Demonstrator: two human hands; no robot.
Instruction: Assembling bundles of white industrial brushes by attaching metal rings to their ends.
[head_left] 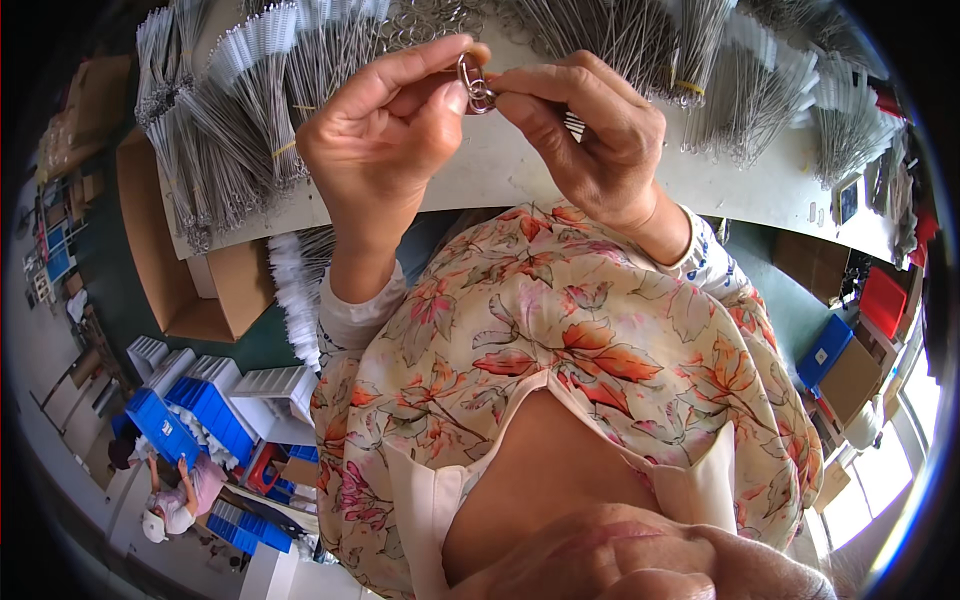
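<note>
Above the near edge of the pale table (730, 180), both my hands are raised around a small shiny metal wire loop (464, 70), with a rounded ring part (484, 98) at its lower end. My left hand (385, 135) pinches the loop between thumb and forefinger. From the other side, my right hand (605, 135) has its thumb and fingertips closed on the ring part. Whether the loop and the ring are one piece or two linked pieces is too small to tell. Beyond my hands lies a pile of similar metal rings (430, 22).
Bundles of thin wire brushes with white bristles (255, 55) lie on the table at left, and more bundles (745, 90) at right. An open cardboard box (150, 230) stands left of the table. Further off are blue bins (215, 410) and a co-worker (180, 500).
</note>
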